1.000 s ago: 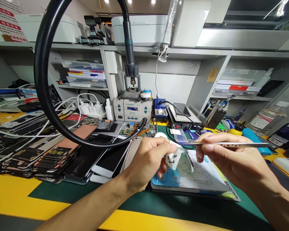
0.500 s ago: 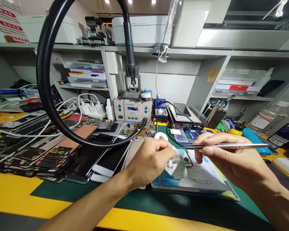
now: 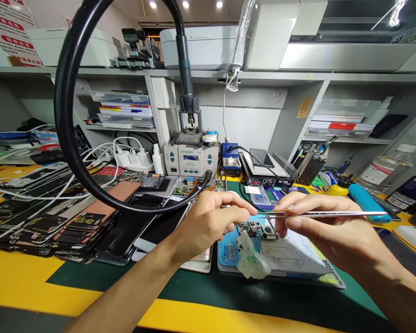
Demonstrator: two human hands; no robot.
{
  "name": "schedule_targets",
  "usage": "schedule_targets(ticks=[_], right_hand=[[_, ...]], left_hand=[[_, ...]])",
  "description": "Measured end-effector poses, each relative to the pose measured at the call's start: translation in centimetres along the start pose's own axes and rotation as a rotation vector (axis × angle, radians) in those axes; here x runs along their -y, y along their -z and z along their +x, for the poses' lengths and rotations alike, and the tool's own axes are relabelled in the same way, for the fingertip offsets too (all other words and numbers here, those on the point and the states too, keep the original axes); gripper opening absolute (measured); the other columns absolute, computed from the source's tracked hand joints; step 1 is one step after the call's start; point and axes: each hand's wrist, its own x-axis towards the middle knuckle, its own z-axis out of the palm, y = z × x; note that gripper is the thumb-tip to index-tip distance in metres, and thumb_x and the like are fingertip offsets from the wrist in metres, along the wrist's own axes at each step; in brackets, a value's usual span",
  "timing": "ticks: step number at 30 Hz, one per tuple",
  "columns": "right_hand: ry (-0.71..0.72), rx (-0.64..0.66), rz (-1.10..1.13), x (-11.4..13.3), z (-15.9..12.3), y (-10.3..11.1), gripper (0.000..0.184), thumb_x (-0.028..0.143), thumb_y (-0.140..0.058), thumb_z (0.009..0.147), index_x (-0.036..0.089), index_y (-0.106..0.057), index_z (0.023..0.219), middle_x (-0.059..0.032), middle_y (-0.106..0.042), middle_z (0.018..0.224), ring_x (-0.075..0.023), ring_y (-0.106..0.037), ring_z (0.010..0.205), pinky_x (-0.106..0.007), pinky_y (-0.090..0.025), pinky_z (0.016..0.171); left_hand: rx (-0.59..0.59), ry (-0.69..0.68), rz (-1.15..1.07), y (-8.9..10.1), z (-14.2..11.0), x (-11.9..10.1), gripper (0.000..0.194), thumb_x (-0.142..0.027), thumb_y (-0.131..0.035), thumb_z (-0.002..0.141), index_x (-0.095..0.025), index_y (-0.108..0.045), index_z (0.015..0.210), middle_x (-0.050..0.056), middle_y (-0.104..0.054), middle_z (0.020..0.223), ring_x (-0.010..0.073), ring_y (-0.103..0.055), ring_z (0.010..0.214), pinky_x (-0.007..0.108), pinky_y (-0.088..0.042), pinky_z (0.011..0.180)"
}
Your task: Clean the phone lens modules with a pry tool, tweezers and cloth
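The right hand (image 3: 319,222) pinches slim, shiny metal tweezers (image 3: 333,214); the left hand's (image 3: 218,217) thumb and forefinger close at their tip. Below, a crumpled, whitish-green wipe (image 3: 251,259) lies over the near edge of a flat pad (image 3: 291,256), beside small square camera parts (image 3: 268,231).

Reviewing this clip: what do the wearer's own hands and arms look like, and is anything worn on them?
The bare human left hand and bare human right hand show no gloves. Both forearms are uncovered as far as visible, without sleeves. No watch, bracelet or ring shows, though some fingers are partly hidden.
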Motion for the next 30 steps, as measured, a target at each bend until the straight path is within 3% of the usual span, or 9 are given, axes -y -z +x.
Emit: schedule_targets(ticks=[3,6,9,14,19,24,30], right_hand=[[0.024,0.03,-0.082,-0.2,-0.2,0.3,0.009,0.025,-0.086,0.081,0.033,-0.086,0.083,-0.0024,-0.08,0.09,-0.0186,-0.075,0.077,-0.029,-0.064,0.069],[0.022,0.064,-0.132,-0.4,-0.3,0.6,0.011,0.024,-0.084,0.083,0.034,-0.086,0.087,-0.0035,-0.081,0.094,-0.0207,-0.076,0.085,-0.03,-0.065,0.074],[0.017,0.051,-0.151,-0.6,-0.3,0.6,0.012,0.024,-0.084,0.083,0.034,-0.086,0.089,-0.0038,-0.081,0.097,-0.0205,-0.077,0.083,-0.03,-0.065,0.074],[0.037,0.007,-0.062,-0.7,0.0,0.4,0.01,0.024,-0.087,0.08,0.032,-0.087,0.087,-0.0031,-0.08,0.094,-0.0189,-0.075,0.073,-0.031,-0.065,0.068],[0.041,-0.025,-0.031,-0.5,0.2,0.2,0.009,0.023,-0.088,0.079,0.03,-0.087,0.085,-0.0039,-0.079,0.094,-0.0189,-0.075,0.07,-0.032,-0.064,0.069],[0.032,-0.024,-0.022,-0.6,0.0,0.4,0.011,0.022,-0.087,0.079,0.031,-0.087,0.086,-0.0036,-0.079,0.094,-0.0193,-0.076,0.073,-0.032,-0.064,0.071],[0.012,0.008,-0.007,-0.9,0.0,0.7,0.012,0.02,-0.087,0.079,0.027,-0.087,0.087,-0.005,-0.079,0.099,-0.0202,-0.077,0.076,-0.032,-0.065,0.073]], left_hand=[[0.04,0.042,-0.137,-0.5,0.2,0.3,0.027,-0.04,-0.078,0.079,-0.014,-0.072,0.082,-0.005,-0.046,0.06,0.0053,-0.03,0.049,0.022,-0.018,0.044],[0.011,-0.032,-0.138,-1.0,0.5,0.9,0.032,-0.042,-0.083,0.077,-0.014,-0.069,0.075,-0.006,-0.044,0.056,0.0047,-0.033,0.048,0.021,-0.019,0.043],[-0.008,-0.071,-0.134,-1.1,0.6,1.1,0.034,-0.043,-0.084,0.077,-0.013,-0.069,0.074,-0.006,-0.045,0.056,0.0039,-0.033,0.048,0.02,-0.02,0.043],[-0.026,-0.019,-0.196,-0.7,0.7,0.9,0.032,-0.038,-0.083,0.077,-0.013,-0.065,0.07,-0.007,-0.042,0.054,0.0035,-0.029,0.047,0.02,-0.018,0.042],[-0.035,-0.011,-0.241,-0.3,1.0,0.9,0.026,-0.037,-0.08,0.083,-0.012,-0.072,0.079,-0.007,-0.04,0.055,0.0026,-0.027,0.047,0.017,-0.016,0.042],[-0.004,0.005,-0.277,0.0,1.1,1.0,0.031,-0.04,-0.086,0.078,-0.011,-0.075,0.08,-0.006,-0.045,0.058,0.0013,-0.029,0.047,0.015,-0.016,0.04],[0.075,0.081,-0.344,0.2,1.4,1.1,0.023,-0.031,-0.086,0.078,-0.011,-0.075,0.082,-0.004,-0.051,0.063,0.0007,-0.032,0.045,0.015,-0.014,0.038]])
